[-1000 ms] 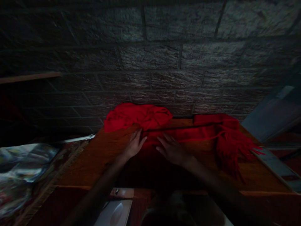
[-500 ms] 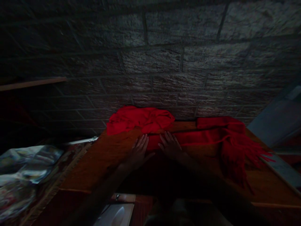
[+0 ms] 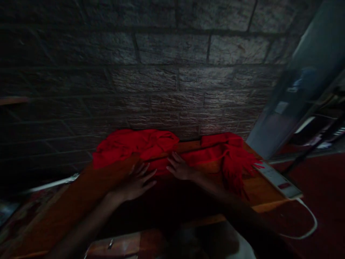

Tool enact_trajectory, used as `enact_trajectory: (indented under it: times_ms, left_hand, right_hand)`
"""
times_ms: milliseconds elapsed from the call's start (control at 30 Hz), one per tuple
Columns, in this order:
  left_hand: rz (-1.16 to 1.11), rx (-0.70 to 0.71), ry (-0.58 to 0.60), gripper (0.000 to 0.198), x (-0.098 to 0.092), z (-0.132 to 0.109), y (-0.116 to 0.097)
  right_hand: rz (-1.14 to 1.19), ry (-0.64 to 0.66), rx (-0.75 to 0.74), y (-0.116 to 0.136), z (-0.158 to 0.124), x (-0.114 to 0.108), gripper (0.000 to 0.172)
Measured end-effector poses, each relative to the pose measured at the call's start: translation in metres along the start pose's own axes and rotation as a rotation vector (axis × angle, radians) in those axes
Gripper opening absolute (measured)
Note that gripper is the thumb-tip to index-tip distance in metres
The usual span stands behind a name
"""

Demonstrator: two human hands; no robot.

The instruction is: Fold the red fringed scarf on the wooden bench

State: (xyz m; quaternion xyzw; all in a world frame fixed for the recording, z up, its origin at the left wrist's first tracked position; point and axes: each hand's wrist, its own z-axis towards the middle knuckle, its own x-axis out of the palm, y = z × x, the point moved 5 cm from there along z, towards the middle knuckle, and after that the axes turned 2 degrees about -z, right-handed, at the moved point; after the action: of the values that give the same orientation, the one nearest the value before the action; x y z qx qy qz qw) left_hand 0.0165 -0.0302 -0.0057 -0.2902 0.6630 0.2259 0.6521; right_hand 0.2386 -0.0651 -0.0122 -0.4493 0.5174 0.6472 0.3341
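Observation:
A long strip of red scarf (image 3: 206, 155) lies flat across the wooden table (image 3: 77, 196), its fringe (image 3: 235, 172) hanging loosely over the right part. My right hand (image 3: 181, 169) rests on the strip with its fingers apart. My left hand (image 3: 136, 185) is spread at the strip's left end; whether it touches the fabric I cannot tell. Behind my hands, against the wall, sits a crumpled red cloth (image 3: 134, 144). The area below my hands is too dark to make out.
A block wall (image 3: 161, 79) rises behind the table. At the table's right edge is a white power strip (image 3: 280, 181) with a white cable (image 3: 315, 219). A grey post (image 3: 280, 100) stands at the right. Something pale and flat (image 3: 115, 246) lies low in front.
The view has turned to the right, bringing in the post and cable. My hands have moved farther apart, and the fingers of my left hand are spread wider.

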Motion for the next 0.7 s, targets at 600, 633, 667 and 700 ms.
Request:
enact_trajectory:
  times_ms: [600, 633, 667, 700]
  left_hand:
    - [-0.251, 0.173, -0.033, 0.066, -0.017, 0.122, -0.068]
    - [-0.306, 0.152, -0.071, 0.067, -0.021, 0.132, -0.072]
    - [-0.362, 0.125, -0.088, 0.067, -0.024, 0.142, -0.075]
    - [-0.420, 0.088, -0.095, 0.065, -0.024, 0.152, -0.076]
  right_hand:
    - [-0.268, -0.337, 0.426, -0.217, -0.143, -0.120, 0.077]
    - [-0.276, -0.327, 0.450, -0.217, -0.140, -0.118, 0.077]
    - [-0.282, -0.316, 0.463, -0.216, -0.138, -0.116, 0.078]
    - [-0.292, -0.312, 0.465, -0.215, -0.136, -0.115, 0.078]
